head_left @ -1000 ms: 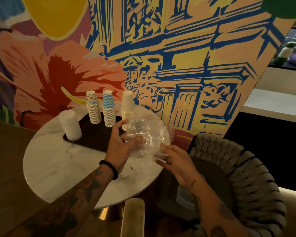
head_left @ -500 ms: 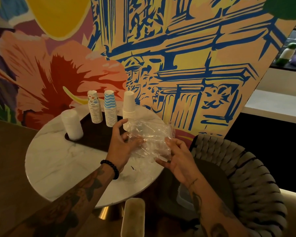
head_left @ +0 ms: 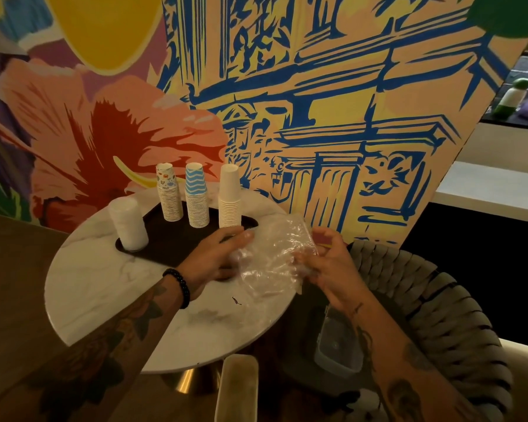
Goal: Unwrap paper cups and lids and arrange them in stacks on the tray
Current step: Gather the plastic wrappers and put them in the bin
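A dark tray point(head_left: 171, 248) lies on the round marble table point(head_left: 104, 287). On it stand a white stack of lids point(head_left: 128, 223), a patterned cup stack point(head_left: 169, 192), a blue zigzag cup stack point(head_left: 196, 194) and a plain white cup stack point(head_left: 230, 197), all upside down. Between both hands hangs a crumpled clear plastic wrapper point(head_left: 272, 254), over the table's right edge. My left hand point(head_left: 217, 257) holds its left side, and my right hand point(head_left: 323, 263) pinches its right side.
A woven grey chair point(head_left: 433, 306) stands right of the table, with a clear plastic container point(head_left: 336, 345) on its seat. A painted mural wall rises close behind the table. A pale post point(head_left: 237, 388) stands at the bottom centre.
The wrapper has been gathered smaller between the hands and shifted a little right. My right hand rose and closed on its right side. The stacks stayed put.
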`<act>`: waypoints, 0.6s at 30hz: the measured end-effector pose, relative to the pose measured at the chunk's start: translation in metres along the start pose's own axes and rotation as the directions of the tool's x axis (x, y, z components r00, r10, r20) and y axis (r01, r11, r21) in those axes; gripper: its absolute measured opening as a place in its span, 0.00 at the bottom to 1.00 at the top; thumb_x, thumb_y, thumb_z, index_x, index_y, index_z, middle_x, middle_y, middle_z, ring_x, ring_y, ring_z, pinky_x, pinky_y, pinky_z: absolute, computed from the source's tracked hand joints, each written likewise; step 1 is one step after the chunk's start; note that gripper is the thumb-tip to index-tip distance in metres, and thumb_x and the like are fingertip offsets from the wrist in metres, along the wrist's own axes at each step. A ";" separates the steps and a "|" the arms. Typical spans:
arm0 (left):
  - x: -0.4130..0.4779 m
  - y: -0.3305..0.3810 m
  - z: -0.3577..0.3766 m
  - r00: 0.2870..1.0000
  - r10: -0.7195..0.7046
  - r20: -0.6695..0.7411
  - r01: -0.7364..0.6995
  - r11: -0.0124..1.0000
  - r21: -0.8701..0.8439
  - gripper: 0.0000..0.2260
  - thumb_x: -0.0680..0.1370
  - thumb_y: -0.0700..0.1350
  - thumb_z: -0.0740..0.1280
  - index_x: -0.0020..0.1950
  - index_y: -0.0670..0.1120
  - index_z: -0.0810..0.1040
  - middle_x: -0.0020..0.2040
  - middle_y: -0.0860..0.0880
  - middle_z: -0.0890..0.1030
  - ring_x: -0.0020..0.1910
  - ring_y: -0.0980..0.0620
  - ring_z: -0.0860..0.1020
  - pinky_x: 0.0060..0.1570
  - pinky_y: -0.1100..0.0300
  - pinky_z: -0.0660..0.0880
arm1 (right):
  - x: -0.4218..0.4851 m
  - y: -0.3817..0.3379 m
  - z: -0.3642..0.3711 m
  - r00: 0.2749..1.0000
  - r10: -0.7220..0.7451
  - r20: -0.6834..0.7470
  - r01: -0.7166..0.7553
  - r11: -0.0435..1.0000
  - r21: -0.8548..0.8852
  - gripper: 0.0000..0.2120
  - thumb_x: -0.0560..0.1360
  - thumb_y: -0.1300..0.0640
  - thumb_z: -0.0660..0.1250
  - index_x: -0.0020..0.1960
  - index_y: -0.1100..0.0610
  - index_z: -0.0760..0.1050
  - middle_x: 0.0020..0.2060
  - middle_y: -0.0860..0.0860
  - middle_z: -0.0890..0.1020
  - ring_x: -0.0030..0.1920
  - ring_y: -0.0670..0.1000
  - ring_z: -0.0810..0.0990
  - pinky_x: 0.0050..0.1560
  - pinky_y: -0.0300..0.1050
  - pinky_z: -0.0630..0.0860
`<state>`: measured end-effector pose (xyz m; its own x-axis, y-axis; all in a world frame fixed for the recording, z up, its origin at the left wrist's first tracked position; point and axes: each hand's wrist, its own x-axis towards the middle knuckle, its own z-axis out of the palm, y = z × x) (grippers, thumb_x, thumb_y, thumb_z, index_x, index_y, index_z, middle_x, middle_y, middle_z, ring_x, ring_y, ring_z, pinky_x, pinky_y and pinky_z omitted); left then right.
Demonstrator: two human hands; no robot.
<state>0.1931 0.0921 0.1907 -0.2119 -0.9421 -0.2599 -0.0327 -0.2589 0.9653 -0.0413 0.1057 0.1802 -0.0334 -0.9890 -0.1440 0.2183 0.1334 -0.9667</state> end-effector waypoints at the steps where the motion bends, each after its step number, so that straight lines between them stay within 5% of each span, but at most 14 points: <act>1: 0.001 0.005 -0.003 1.000 -0.004 -0.010 0.004 1.000 -0.011 0.35 0.62 0.66 0.76 0.65 0.54 0.76 0.62 0.47 0.81 0.58 0.46 0.81 0.56 0.47 0.79 | 0.000 -0.002 -0.002 0.999 0.006 0.033 -0.005 0.999 -0.037 0.34 0.68 0.72 0.75 0.68 0.53 0.67 0.53 0.56 0.83 0.48 0.58 0.86 0.45 0.60 0.84; 4: 0.002 0.021 -0.006 0.999 -0.022 0.033 0.020 0.997 0.068 0.27 0.65 0.61 0.74 0.61 0.50 0.80 0.56 0.47 0.85 0.56 0.49 0.82 0.56 0.54 0.78 | -0.001 -0.009 -0.004 0.989 0.030 0.144 -0.006 0.987 -0.162 0.35 0.69 0.71 0.75 0.69 0.51 0.65 0.49 0.56 0.86 0.49 0.61 0.86 0.52 0.68 0.81; 8: 0.002 0.021 0.002 0.990 -0.042 0.132 0.019 0.986 0.167 0.15 0.71 0.40 0.77 0.57 0.42 0.83 0.51 0.44 0.86 0.49 0.47 0.85 0.47 0.56 0.81 | -0.002 -0.013 0.000 0.981 0.018 0.194 0.019 0.982 -0.186 0.36 0.68 0.70 0.76 0.70 0.50 0.65 0.48 0.56 0.87 0.48 0.61 0.86 0.55 0.69 0.79; 12: 0.004 0.011 0.011 0.998 0.005 0.067 -0.005 1.000 -0.007 0.16 0.71 0.33 0.75 0.57 0.38 0.82 0.52 0.39 0.85 0.50 0.43 0.84 0.50 0.51 0.82 | -0.002 -0.008 0.005 0.996 -0.010 0.092 0.007 0.999 0.034 0.39 0.63 0.61 0.78 0.71 0.51 0.67 0.54 0.54 0.83 0.49 0.59 0.86 0.52 0.61 0.82; 18: 0.005 0.003 0.021 0.998 0.063 0.000 -0.062 0.990 -0.123 0.15 0.72 0.32 0.74 0.58 0.34 0.79 0.51 0.38 0.85 0.47 0.45 0.84 0.49 0.49 0.83 | -0.007 0.016 0.010 0.980 0.100 0.171 -0.120 0.987 0.108 0.40 0.64 0.61 0.78 0.72 0.50 0.66 0.56 0.54 0.85 0.57 0.61 0.84 0.59 0.67 0.78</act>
<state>0.1717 0.0906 0.1927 -0.2138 -0.9565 -0.1986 0.1009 -0.2238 0.9694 -0.0273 0.1144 0.1675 0.1563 -0.9669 -0.2017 0.3246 0.2432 -0.9140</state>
